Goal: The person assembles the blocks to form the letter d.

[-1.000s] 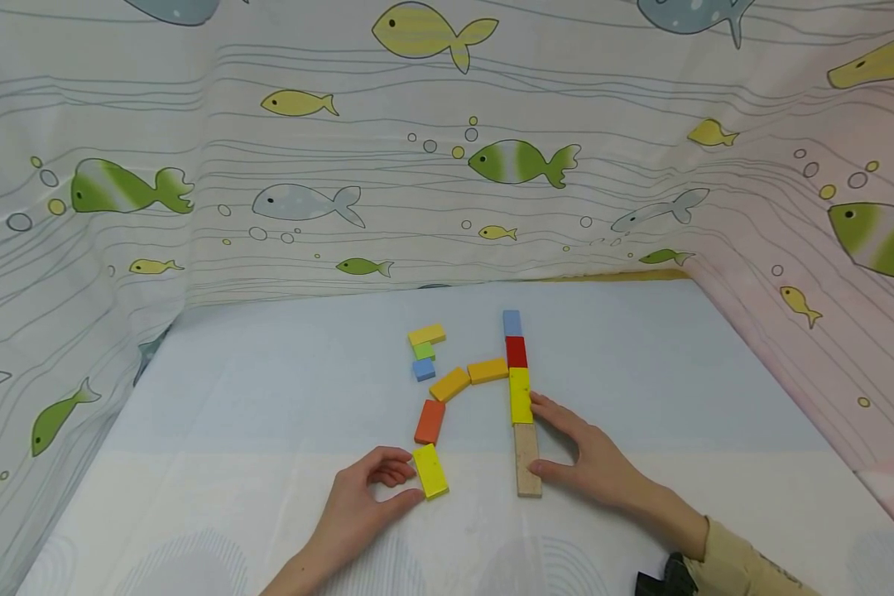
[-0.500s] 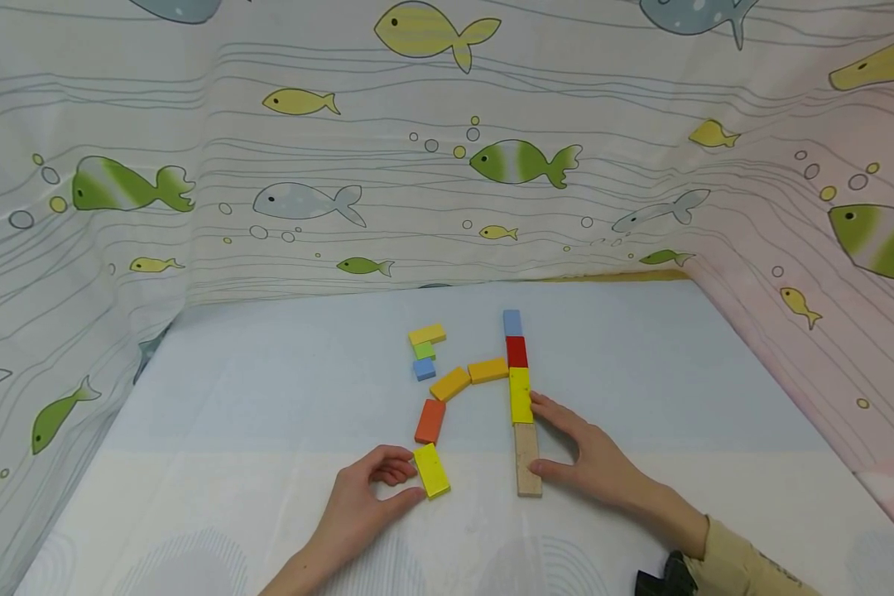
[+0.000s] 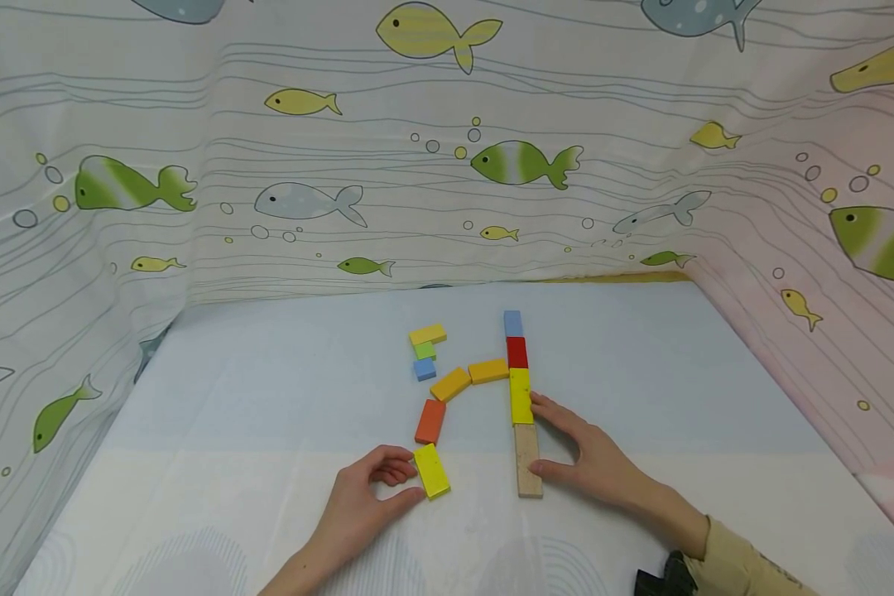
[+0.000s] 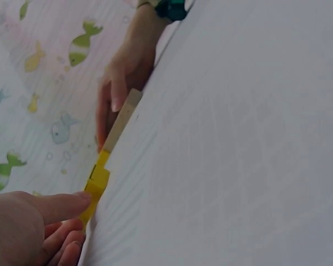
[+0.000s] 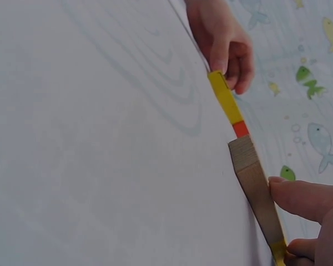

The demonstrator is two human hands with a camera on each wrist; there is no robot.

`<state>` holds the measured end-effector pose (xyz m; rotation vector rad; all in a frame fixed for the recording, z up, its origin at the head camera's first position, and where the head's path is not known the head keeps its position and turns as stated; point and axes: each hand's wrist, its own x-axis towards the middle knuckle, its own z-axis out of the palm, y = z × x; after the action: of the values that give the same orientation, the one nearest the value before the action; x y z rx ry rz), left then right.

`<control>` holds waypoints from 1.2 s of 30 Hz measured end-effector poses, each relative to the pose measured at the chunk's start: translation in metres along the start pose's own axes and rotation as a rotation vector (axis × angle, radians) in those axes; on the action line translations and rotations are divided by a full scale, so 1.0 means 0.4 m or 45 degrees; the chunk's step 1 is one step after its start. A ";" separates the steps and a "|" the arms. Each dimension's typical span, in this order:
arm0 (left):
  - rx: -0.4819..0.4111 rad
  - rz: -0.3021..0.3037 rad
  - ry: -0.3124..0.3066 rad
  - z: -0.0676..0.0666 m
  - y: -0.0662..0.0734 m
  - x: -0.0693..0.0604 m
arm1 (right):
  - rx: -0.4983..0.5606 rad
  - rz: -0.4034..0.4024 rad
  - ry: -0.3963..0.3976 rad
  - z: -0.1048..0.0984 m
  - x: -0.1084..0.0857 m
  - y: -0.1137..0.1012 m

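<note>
My left hand [image 3: 365,497] lies left of a yellow block [image 3: 432,471]; thumb tip and index fingertip touch its left side near the two corners, the other fingers loosely bent. Beyond that block an orange-red block [image 3: 430,422] and two orange blocks [image 3: 450,385] curve up to a straight column. That column runs from a plain wooden block [image 3: 527,460] through a second yellow block [image 3: 520,396] and a red block [image 3: 516,353] to a blue block [image 3: 512,324]. Along its right side rests my right hand [image 3: 603,459], index finger against the yellow, thumb against the wood [image 5: 258,191].
A small group stands left of the column: a pale yellow block [image 3: 428,334], a green block [image 3: 425,351] and a small blue block [image 3: 424,369]. The pale table [image 3: 268,397] meets a fish-patterned cloth [image 3: 417,240] at its back and sides.
The near yellow block has shifted very slightly to the right, with my left fingertips against it. My right hand and the column stay in place.
</note>
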<state>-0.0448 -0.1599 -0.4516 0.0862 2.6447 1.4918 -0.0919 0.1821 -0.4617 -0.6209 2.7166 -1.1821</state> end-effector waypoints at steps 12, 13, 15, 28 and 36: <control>0.004 0.004 0.003 0.000 0.002 0.001 | -0.004 -0.007 0.000 -0.002 -0.001 0.002; 0.004 0.008 0.006 0.000 0.001 0.002 | 0.002 -0.001 -0.003 -0.002 -0.001 0.002; 0.004 0.017 0.011 0.001 -0.001 0.003 | 0.010 -0.002 -0.007 -0.003 -0.001 0.003; -0.041 0.034 -0.015 -0.006 -0.001 0.013 | 0.015 0.012 -0.005 -0.003 -0.001 0.006; -0.159 -0.009 0.002 -0.025 -0.009 0.044 | 0.027 0.008 -0.009 -0.001 0.000 0.005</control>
<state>-0.0633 -0.1684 -0.4505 0.0657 2.5423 1.6511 -0.0926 0.1838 -0.4629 -0.6123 2.6948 -1.2035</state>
